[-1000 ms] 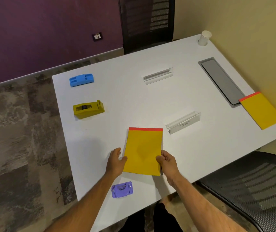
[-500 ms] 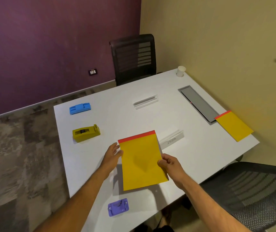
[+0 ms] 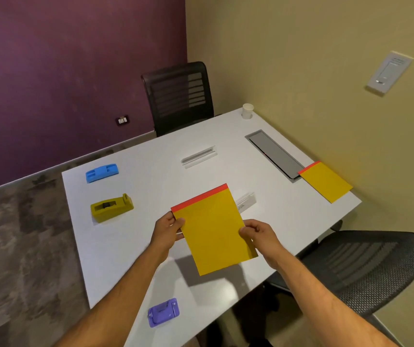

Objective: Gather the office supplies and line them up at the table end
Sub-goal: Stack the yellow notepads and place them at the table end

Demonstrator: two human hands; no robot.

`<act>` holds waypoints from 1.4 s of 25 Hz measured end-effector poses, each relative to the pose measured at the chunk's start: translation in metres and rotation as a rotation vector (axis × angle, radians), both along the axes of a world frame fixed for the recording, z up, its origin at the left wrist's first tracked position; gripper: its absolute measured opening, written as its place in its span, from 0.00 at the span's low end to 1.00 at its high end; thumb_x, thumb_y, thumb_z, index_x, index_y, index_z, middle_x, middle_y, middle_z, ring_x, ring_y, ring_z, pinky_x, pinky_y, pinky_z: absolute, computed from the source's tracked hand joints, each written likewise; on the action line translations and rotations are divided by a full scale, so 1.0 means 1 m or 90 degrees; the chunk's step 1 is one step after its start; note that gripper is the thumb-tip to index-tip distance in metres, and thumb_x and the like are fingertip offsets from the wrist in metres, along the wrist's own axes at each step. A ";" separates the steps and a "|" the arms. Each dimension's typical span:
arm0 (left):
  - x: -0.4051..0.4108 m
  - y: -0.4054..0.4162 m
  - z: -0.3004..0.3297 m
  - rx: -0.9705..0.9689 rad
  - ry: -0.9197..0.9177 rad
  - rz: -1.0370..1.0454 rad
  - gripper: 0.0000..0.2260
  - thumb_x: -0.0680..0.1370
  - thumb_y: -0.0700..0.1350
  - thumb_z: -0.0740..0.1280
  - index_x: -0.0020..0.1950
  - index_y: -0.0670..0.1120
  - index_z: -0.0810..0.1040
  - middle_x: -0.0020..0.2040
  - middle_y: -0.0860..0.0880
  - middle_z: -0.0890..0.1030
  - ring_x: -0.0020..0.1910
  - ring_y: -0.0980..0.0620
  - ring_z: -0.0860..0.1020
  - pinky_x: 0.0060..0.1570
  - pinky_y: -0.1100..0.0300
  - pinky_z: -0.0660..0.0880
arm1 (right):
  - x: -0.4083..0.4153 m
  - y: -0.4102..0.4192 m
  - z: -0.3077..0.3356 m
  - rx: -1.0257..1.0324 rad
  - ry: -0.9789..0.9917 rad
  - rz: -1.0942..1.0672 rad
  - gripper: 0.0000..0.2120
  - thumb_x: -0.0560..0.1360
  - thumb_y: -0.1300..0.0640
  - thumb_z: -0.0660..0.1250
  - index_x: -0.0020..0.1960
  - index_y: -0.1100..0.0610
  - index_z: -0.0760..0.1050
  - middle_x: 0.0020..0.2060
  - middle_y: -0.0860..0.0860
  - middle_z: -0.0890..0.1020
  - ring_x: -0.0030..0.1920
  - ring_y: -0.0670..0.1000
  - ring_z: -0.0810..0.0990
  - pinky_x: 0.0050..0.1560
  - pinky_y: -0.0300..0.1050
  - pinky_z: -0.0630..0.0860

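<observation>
Purple plastic marked the nearest thing, a hole punch (image 3: 163, 312) lying on the white desk (image 3: 135, 246) at about 6 o'clock, near the front edge. Above it, both hands gripped a yellow pad (image 3: 213, 231) with a red top strip, lifted clear of the desk and casting a shadow below: the left hand (image 3: 167, 230) pinched its left edge, the right hand (image 3: 257, 234) its right edge. Just behind the pad, at 1 o'clock, a clear sign holder (image 3: 246, 202) showed partly. At 10 o'clock sat an olive tape dispenser (image 3: 112, 207), and beyond it a blue stapler (image 3: 102, 172). A second clear holder (image 3: 198, 156) lay at 12 o'clock. At 2 o'clock a second yellow pad (image 3: 325, 182) rested at the desk's right edge, touching a grey cable tray (image 3: 273, 154). A paper cup (image 3: 247, 111) stood at the far corner, beside a black chair (image 3: 178, 96).
</observation>
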State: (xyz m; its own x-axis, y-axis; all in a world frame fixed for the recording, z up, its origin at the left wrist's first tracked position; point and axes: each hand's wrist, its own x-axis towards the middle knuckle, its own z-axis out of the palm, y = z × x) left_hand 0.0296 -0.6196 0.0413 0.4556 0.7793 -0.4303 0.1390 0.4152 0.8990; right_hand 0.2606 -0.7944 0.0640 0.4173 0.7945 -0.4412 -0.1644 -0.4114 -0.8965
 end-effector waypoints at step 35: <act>0.380 -0.024 0.002 -0.024 -0.034 -0.093 0.17 0.76 0.34 0.72 0.60 0.51 0.79 0.43 0.44 0.82 0.38 0.48 0.81 0.44 0.54 0.82 | 0.357 -0.082 -0.021 0.062 0.207 -0.410 0.07 0.81 0.62 0.63 0.57 0.63 0.75 0.49 0.62 0.77 0.42 0.59 0.75 0.44 0.53 0.79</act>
